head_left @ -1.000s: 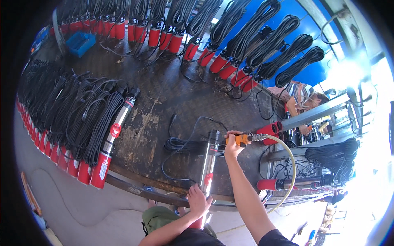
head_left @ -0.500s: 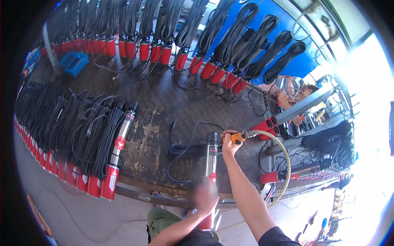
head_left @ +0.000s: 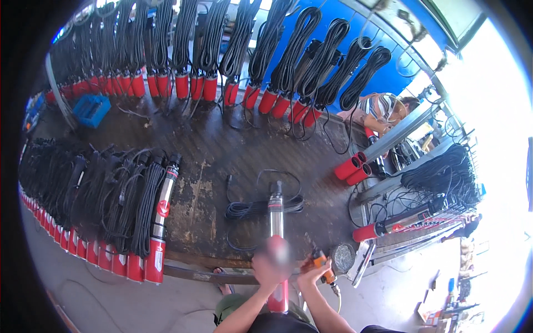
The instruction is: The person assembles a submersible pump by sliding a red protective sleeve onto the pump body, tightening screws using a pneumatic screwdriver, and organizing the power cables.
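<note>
A long silver submersible pump (head_left: 276, 222) with a black top and a red lower end lies over the near edge of the table, pointing away from me. My left hand (head_left: 268, 271) is closed round its lower part, though a blur covers some of the fingers. My right hand (head_left: 311, 272) grips an orange air screwdriver (head_left: 322, 263) just right of the pump, apart from it. The tool's hose end hangs toward me. A coil of black cable (head_left: 244, 210) lies under and beside the pump on the dark table (head_left: 222, 161).
Several finished-looking pumps with bundled cables (head_left: 147, 205) lie in a row at left, and more red-based pumps (head_left: 210, 87) stand along the back. A round metal dish (head_left: 342, 258) sits right of the tool. Red tubes (head_left: 355, 167), a blue basket (head_left: 91, 110) and another person (head_left: 383, 111) are farther off.
My right hand has brought the air screwdriver from the pump's top end down toward me, beside the table's near edge. My left hand stays on the pump. The view has shifted slightly.
</note>
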A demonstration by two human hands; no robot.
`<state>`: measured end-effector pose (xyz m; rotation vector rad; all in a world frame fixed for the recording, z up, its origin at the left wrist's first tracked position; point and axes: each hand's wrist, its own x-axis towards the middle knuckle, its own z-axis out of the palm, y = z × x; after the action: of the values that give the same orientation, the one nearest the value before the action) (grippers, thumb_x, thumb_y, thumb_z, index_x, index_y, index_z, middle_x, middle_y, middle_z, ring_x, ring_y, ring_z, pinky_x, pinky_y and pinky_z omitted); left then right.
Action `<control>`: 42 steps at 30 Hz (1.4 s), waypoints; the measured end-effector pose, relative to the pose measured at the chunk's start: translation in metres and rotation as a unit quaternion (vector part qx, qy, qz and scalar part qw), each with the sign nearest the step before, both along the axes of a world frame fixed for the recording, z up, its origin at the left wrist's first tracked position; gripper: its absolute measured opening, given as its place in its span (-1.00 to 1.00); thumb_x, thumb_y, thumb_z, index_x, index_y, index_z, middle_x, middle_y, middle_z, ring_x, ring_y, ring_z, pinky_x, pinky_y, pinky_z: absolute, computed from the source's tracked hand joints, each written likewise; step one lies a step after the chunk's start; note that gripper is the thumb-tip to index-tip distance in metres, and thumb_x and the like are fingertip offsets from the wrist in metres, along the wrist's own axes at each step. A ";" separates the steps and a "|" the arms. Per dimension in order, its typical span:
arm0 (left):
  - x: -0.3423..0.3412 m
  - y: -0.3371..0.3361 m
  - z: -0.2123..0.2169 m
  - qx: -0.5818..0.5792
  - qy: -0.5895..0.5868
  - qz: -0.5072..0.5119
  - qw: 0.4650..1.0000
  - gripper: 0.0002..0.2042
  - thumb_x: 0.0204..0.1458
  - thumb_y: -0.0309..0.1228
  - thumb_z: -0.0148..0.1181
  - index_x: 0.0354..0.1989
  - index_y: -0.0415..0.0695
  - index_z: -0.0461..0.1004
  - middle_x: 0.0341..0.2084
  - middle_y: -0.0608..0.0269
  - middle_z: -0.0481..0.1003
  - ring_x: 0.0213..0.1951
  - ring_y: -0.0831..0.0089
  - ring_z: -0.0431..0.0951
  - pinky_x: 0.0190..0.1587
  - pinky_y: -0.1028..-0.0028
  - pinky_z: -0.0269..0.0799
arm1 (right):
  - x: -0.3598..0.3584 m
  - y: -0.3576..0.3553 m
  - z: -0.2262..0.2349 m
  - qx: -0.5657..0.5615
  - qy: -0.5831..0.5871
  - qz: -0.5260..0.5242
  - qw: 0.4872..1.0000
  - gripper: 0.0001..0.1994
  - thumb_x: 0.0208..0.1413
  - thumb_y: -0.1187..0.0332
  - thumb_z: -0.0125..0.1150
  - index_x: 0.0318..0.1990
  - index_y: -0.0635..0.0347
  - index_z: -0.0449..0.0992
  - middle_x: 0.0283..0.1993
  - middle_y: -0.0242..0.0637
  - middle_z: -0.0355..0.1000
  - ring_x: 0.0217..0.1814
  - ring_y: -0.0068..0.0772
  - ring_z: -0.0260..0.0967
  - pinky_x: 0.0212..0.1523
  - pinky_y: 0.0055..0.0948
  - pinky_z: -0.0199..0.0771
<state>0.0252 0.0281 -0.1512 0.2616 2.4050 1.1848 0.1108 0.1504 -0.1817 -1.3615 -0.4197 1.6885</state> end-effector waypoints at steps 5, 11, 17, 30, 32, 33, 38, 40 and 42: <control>-0.020 -0.013 -0.009 0.149 -0.013 -0.009 0.989 -0.19 -0.24 -0.26 0.56 0.16 -0.30 0.20 -0.01 -0.16 0.37 0.05 -0.14 0.41 0.11 0.07 0.37 | 0.008 0.030 -0.059 -0.242 0.176 0.008 0.954 -0.23 0.06 -0.53 -0.19 -0.45 0.13 0.39 -0.63 -0.43 0.32 -0.63 -0.41 0.22 -0.56 -0.42 0.24; -0.017 0.000 -0.008 -0.170 0.107 -0.027 0.979 -0.01 -0.37 -0.14 0.62 0.20 -0.30 0.10 -0.04 -0.29 0.47 0.02 -0.16 0.52 0.07 0.05 0.45 | -0.016 0.052 -0.073 -0.207 0.098 0.047 0.972 -0.30 0.17 -0.43 -0.17 -0.44 0.10 0.46 -0.62 -0.50 0.35 -0.62 -0.56 0.26 -0.57 -0.54 0.23; -0.015 -0.038 -0.015 -0.100 0.115 -0.023 0.988 -0.15 -0.40 -0.25 0.55 0.08 -0.27 0.16 -0.18 -0.26 0.56 -0.06 -0.24 0.56 0.04 0.02 0.45 | -0.089 -0.040 -0.056 -0.193 0.088 0.574 0.791 -0.38 0.25 -0.21 -0.05 0.01 0.24 0.53 -0.19 -0.13 0.55 -0.26 -0.23 0.45 -0.24 -0.22 0.46; 0.000 -0.005 -0.069 0.318 -0.199 -0.021 0.927 -0.48 0.01 -0.48 0.30 0.18 -0.15 0.29 -0.07 0.16 0.43 -0.05 0.17 0.51 0.03 0.23 0.46 | -0.002 -0.025 0.066 0.466 -0.254 0.483 0.696 -0.42 0.20 -0.06 0.13 0.14 0.29 0.46 0.14 0.14 0.42 0.18 0.25 0.35 0.16 0.04 0.38; 0.007 0.004 -0.054 0.219 -0.191 -0.007 0.957 -0.37 -0.20 -0.65 0.38 0.14 -0.17 0.33 -0.18 0.25 0.44 -0.22 0.32 0.53 -0.13 0.36 0.52 | 0.046 -0.030 0.038 0.317 -0.338 0.562 0.686 -0.22 0.09 -0.24 0.19 0.22 0.31 0.40 0.20 0.19 0.36 0.20 0.26 0.32 0.19 0.05 0.33; 0.007 0.009 -0.054 0.204 -0.204 0.018 0.957 -0.35 -0.27 -0.67 0.39 0.12 -0.17 0.33 -0.20 0.25 0.44 -0.24 0.34 0.53 -0.16 0.37 0.52 | 0.072 -0.042 0.025 0.223 -0.343 0.630 0.660 -0.08 -0.01 -0.28 0.29 0.28 0.34 0.29 0.22 0.20 0.35 0.28 0.20 0.29 0.23 0.01 0.34; 0.015 0.020 -0.064 0.152 -0.270 0.003 0.951 -0.27 -0.19 -0.68 0.41 0.25 -0.29 0.22 -0.01 0.07 0.45 -0.10 0.32 0.53 -0.06 0.34 0.51 | 0.144 -0.080 -0.034 -0.017 -0.108 0.671 0.733 0.13 -0.27 -0.15 0.59 0.39 0.29 0.10 0.27 0.09 0.30 0.35 -0.06 0.26 0.30 -0.18 0.33; 0.024 0.030 -0.063 0.095 -0.216 0.008 0.972 -0.31 -0.20 -0.62 0.45 0.17 -0.35 0.25 -0.02 0.01 0.44 -0.10 0.31 0.53 -0.04 0.34 0.51 | 0.145 -0.086 -0.065 -0.059 -0.137 0.683 0.715 0.07 -0.29 -0.08 0.61 0.33 0.26 0.16 0.21 0.05 0.33 0.28 -0.10 0.31 0.23 -0.22 0.38; 0.027 0.043 -0.044 0.015 -0.178 -0.028 0.984 -0.33 -0.24 -0.55 0.50 0.10 -0.39 0.28 -0.08 -0.04 0.46 -0.15 0.28 0.55 -0.07 0.32 0.53 | 0.142 -0.078 -0.082 -0.044 -0.129 0.687 0.714 -0.04 -0.29 -0.06 0.61 0.23 0.27 0.26 0.13 0.01 0.40 0.19 -0.12 0.39 0.13 -0.22 0.44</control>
<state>0.0520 0.0715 -0.1949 0.1134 2.0583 1.1356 0.2530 0.0725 -0.2633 -1.3860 -1.8980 2.6377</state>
